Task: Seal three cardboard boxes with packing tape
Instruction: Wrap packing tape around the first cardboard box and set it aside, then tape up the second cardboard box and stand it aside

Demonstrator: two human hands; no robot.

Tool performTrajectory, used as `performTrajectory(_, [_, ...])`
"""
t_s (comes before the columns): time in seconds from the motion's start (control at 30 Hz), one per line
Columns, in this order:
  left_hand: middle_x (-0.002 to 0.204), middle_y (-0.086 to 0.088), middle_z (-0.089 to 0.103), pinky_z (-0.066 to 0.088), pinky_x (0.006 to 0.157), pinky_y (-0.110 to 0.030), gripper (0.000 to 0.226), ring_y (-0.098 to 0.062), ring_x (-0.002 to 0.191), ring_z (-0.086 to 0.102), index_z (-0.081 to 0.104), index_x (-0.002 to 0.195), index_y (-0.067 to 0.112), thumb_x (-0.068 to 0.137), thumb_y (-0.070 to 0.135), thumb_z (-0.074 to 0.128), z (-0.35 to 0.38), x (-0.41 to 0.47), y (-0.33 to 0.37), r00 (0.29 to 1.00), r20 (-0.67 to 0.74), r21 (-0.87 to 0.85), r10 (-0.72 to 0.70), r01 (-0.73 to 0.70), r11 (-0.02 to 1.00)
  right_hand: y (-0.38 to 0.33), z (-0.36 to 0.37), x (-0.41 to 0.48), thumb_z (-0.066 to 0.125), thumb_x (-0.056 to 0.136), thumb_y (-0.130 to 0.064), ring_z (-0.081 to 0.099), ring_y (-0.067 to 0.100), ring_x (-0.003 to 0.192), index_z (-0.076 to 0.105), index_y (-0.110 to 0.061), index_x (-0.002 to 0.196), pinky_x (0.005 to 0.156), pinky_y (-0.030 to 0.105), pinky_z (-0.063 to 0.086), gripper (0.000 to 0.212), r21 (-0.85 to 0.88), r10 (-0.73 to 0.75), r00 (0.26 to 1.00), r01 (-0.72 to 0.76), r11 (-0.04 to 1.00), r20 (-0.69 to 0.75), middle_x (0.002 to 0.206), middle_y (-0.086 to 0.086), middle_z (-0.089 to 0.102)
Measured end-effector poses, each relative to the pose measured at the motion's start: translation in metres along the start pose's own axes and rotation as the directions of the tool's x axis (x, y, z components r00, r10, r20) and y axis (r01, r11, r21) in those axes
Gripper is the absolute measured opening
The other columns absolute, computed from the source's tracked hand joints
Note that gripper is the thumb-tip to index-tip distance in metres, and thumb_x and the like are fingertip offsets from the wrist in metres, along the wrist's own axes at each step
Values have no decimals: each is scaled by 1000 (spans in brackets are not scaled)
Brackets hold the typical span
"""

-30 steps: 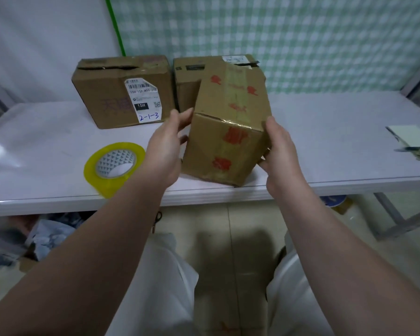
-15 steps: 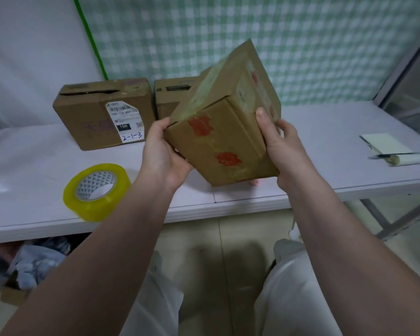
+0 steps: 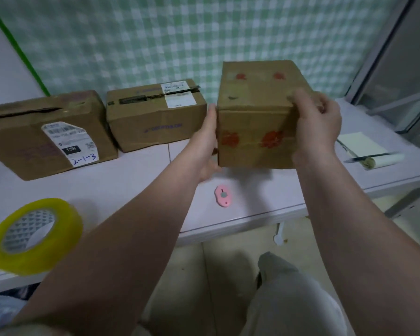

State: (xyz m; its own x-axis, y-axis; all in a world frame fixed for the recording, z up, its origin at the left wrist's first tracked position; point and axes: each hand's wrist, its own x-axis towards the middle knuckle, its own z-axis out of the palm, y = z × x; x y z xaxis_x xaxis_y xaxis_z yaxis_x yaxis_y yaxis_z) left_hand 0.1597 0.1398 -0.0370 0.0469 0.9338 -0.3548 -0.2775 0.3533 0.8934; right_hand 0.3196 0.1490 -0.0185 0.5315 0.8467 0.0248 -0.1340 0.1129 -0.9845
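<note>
Box (image 3: 255,112) held between both hands, clear of the table (image 3: 131,190): left hand (image 3: 205,144) flat on its left face, right hand (image 3: 317,127) wrapped over its right top edge. Judgement: set it down seam-up, keeping one palm pressing the flaps. Tape roll (image 3: 32,235) lies well left of the grip; two boxes (image 3: 46,134) behind-left, checked wall beyond.

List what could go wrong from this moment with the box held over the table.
1. The box with red marks is held off the table between the left hand and right hand; set down straight, it may land on the pink cutter beneath it.
2. The tape roll sits near the table edge; a passing forearm could knock it off.
</note>
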Motion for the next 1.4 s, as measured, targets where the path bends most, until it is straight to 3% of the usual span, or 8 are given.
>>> performTrajectory(0.13, [125,-6,64,54,75,-49,91,-29,111,61,56,131,25,75,87,21,10,42,-7,975,148,-116,-166,184,976,-3,20,22,66,78,-42,59,0,91,54,-35,110,88,24,46,35,-334,-286,955,297,895,83,90,-24,57])
performTrajectory(0.27, [121,-22,61,59,57,-42,40,-44,97,64,54,124,0,101,31,42,27,68,-15,993,-1,-216,-120,117,969,5,40,45,62,79,-39,54,17,113,57,-28,120,102,35,33,43,-655,-574,764,598,462,293,114,-9,63])
performTrajectory(0.4, [116,-22,58,59,60,-41,53,-32,85,64,29,143,-1,93,-9,45,38,90,-25,995,-25,-50,-97,96,994,27,53,71,62,85,-23,48,26,119,59,-25,122,98,35,21,37,-710,-556,610,703,49,565,132,-5,56])
performTrajectory(0.53, [107,-13,62,56,72,-31,62,-26,85,62,22,149,6,93,-9,47,47,108,-28,996,25,32,-81,80,996,62,56,99,65,77,-9,53,32,107,68,-20,104,92,39,32,29,-726,-471,602,674,-132,645,127,0,60])
performTrajectory(0.77, [85,-7,60,56,73,-30,8,-21,77,62,57,102,9,97,10,51,44,122,-22,999,-28,88,-36,38,995,64,51,123,59,78,1,45,36,119,72,-11,93,116,53,8,23,-782,-468,671,619,-72,575,131,5,58])
performTrajectory(0.9, [75,-8,59,58,70,-30,15,-18,63,60,58,84,7,94,18,57,30,115,-14,991,-121,106,54,-42,993,57,51,115,54,78,2,39,37,127,70,-8,92,115,57,-5,24,-818,-419,726,571,-76,546,133,8,55])
performTrajectory(1.13, [64,-7,59,52,50,-21,15,-13,51,53,61,76,4,87,12,68,-32,81,25,886,-282,290,368,-287,913,52,96,68,57,89,-19,42,29,120,64,-15,115,96,38,36,28,-648,-374,679,728,225,632,113,6,64])
performTrajectory(1.4, [68,-4,67,55,68,-30,19,-15,61,59,69,68,14,85,10,61,-141,79,68,609,-528,628,592,-189,755,64,167,39,48,94,-23,49,29,121,54,-20,132,93,33,43,39,-612,-85,744,604,510,663,128,5,58])
